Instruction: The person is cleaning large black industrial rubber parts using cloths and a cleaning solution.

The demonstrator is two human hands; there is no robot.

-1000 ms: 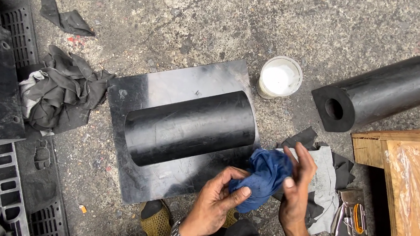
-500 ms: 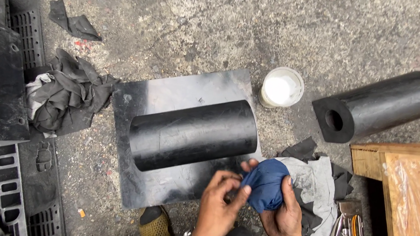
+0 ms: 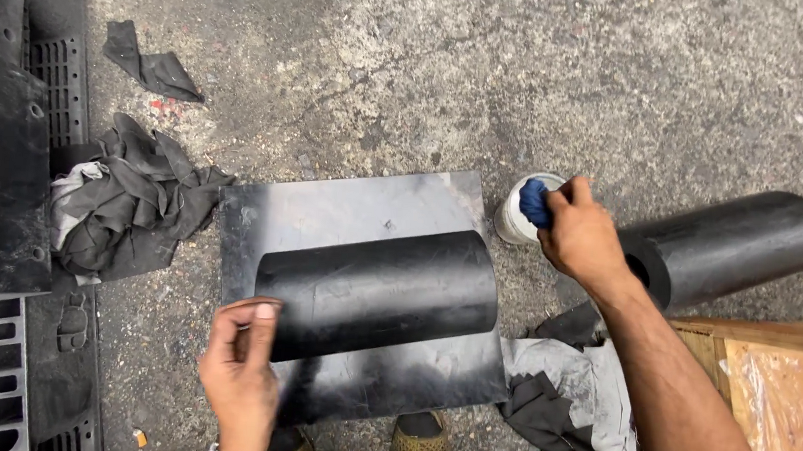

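Right hand (image 3: 580, 238) pinches a wadded blue rag (image 3: 534, 202) into the small white tub (image 3: 516, 223) off the black sheet's (image 3: 355, 214) far right corner; soft, light, best gripped bunched; left hand (image 3: 239, 373), fingers loosely curled, steadies the black roller's (image 3: 377, 292) near left end.

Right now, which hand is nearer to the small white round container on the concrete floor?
The right hand, holding a bunched blue cloth at the small white round container. The left hand is far off, at the near end of the black rubber cylinder.
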